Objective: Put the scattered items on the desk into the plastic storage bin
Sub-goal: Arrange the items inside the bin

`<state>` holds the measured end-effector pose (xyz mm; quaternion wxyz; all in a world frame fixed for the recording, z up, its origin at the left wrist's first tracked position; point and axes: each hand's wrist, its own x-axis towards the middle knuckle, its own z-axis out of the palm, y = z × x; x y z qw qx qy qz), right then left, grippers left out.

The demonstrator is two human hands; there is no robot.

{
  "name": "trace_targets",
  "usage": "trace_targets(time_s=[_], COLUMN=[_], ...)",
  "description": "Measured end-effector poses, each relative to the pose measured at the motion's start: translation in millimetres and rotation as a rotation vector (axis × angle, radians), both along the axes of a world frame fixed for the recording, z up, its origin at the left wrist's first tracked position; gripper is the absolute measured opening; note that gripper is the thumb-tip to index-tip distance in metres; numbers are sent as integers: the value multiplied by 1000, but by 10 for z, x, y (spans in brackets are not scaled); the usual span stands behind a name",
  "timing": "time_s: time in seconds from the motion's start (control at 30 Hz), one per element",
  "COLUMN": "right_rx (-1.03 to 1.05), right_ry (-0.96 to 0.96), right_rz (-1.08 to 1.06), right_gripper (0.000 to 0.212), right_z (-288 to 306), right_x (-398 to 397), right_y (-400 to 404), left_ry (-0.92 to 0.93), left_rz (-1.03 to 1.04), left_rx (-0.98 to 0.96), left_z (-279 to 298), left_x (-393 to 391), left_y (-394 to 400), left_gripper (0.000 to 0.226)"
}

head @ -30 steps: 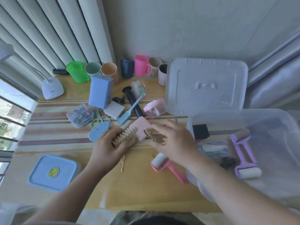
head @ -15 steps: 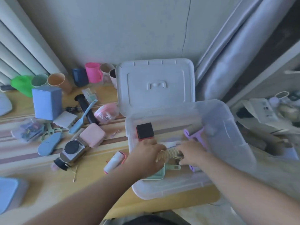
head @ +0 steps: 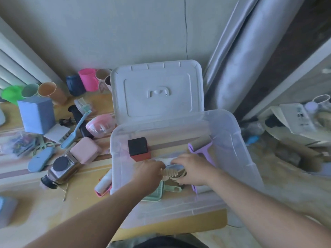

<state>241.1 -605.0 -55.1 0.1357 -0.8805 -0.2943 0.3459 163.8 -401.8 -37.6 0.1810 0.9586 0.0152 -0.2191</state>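
The clear plastic storage bin [head: 238, 149] stands open at the desk's right end. Both my hands are inside it, low over its floor. My left hand [head: 146, 174] grips one end of a beige toothed hair clip [head: 169, 173]; my right hand [head: 193, 171] holds the other end, perhaps with a second clip, which I cannot make out. In the bin lie a black-and-red block [head: 138, 148], a purple lint roller [head: 200, 145] and a mint green tray [head: 155, 194].
The bin's white lid [head: 157, 90] leans against the wall behind it. Left on the desk [head: 53, 212] lie a pink lint roller [head: 103, 183], pink case [head: 85, 152], metal bottle [head: 59, 169], blue brush [head: 75, 131], blue box [head: 36, 114] and several cups [head: 52, 92].
Both hands carried the beige hair clips from the middle of the desk to the right and down into the bin. My view swung right with them.
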Motion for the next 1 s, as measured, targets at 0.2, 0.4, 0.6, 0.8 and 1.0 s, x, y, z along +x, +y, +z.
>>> trace_targets(time_s=[0.2,0.4,0.6,0.8,1.0], right_rx=[156,69,26,151,558], right_ry=[-196,-322,-276,-285,-541], right_rz=[-33,-157,-83,-156,-271], right_gripper=[16,23,32,45,31], right_z=[-35,-213,-523,-352,398], right_x=[171,540,466,384,254], right_y=[99,353,624,596,1177], left_ry=[-140,-3,15,-360,-723], left_rz=[179,137,28,158,390], left_rx=[-194,-52,-16,-337,-264], left_z=[-81,-85,20,444,471], left_x=[90,-111,-332,-392,-294], left_y=[-99,18,111,266,1211], left_gripper=[38,68,43,28,29])
